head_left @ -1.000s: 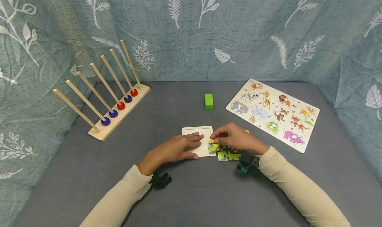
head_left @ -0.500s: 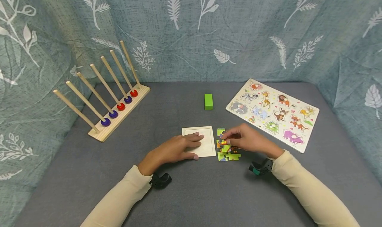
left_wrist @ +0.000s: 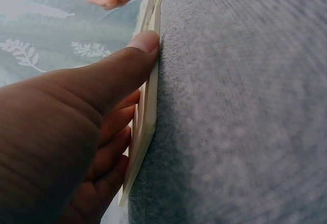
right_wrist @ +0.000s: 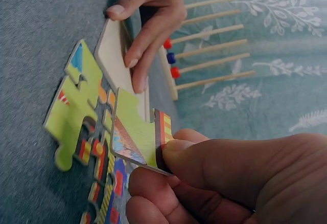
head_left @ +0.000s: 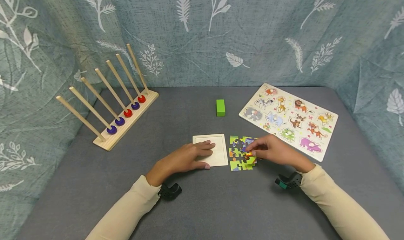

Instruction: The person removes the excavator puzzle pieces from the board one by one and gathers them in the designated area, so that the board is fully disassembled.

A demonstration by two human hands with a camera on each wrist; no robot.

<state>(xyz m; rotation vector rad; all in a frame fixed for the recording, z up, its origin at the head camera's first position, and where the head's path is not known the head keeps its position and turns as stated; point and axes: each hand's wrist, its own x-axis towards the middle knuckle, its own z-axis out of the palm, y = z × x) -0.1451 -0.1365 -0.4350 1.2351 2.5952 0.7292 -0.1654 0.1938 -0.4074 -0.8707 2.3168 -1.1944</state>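
My right hand (head_left: 273,151) pinches a green jigsaw piece (right_wrist: 135,132) between thumb and fingers. The piece has a red and yellow striped edge and is held tilted, above several other jigsaw pieces (head_left: 235,165) on the table. Those lie just right of a shallow wooden puzzle tray (head_left: 220,148), whose visible floor is bare. On the tray rests my left hand (head_left: 186,157), fingers stretched over its floor and thumb at the near edge, as the left wrist view (left_wrist: 110,81) also gives. Part of the loose pieces is hidden behind my right hand.
A wooden peg stand (head_left: 126,124) with red and blue rings stands at the left. A green block (head_left: 220,107) lies behind the tray. At the right rear lies an animal peg puzzle board (head_left: 290,120). A patterned curtain (head_left: 195,50) hangs behind the table.
My right hand has moved right with the jigsaw piece, away from the tray's edge to over the loose pieces, uncovering some of them. My left hand stays in place on the tray.
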